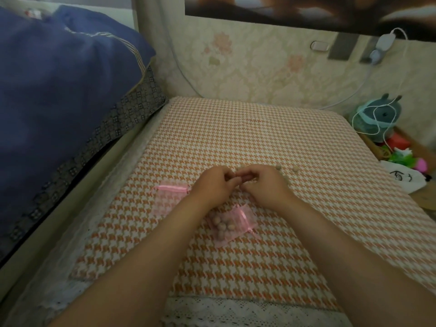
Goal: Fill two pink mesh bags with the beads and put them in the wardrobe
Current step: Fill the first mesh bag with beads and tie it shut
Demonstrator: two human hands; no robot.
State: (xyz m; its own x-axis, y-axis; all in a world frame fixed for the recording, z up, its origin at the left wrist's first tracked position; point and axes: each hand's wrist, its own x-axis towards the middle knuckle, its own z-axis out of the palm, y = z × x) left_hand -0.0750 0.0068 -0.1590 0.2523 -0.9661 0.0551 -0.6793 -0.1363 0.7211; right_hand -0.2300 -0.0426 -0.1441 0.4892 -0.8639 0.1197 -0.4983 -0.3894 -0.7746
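Two pink mesh bags lie on the orange houndstooth cloth (pixel 259 128). One bag (pixel 232 224), close to me under my forearms, has several tan beads inside. The other bag (pixel 169 193) lies flat to the left, partly under my left wrist. A few loose beads (pixel 286 178) sit just right of my hands. My left hand (pixel 213 185) and right hand (pixel 265 184) meet fingertip to fingertip above the bags. The fingers of both are curled and seem to pinch beads that are mostly hidden.
A blue quilt (pixel 59 90) is piled on the bed at the left. Toys, a white cable and a teal plush (pixel 377 116) fill a box at the right edge. The wallpapered wall (pixel 259 74) stands behind the cloth-covered surface. White lace (pixel 236 310) trims its front.
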